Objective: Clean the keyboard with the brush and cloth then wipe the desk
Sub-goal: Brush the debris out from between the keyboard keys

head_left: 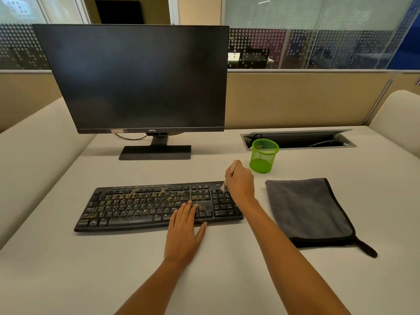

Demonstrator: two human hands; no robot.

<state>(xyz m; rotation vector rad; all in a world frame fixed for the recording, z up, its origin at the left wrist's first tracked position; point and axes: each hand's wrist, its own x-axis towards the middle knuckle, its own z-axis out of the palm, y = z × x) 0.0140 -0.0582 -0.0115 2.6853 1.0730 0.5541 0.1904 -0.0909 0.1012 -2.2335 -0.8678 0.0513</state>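
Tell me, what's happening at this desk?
A person is cleaning a black keyboard strewn with yellowish crumbs. The right hand grips a small pale brush over the keyboard's right end, by the number pad. The left hand rests flat on the keys nearby, fingers straight. Crumbs cover most keys, so the brushing looks barely begun. The grey cloth lies folded on the desk to the right, with a green mesh cup behind it.

One keyboard [159,206], one monitor [136,78], one green mesh cup [263,155], one grey cloth [306,210], seemingly one brush [233,166]; two hands: left hand [184,235], right hand [241,183].
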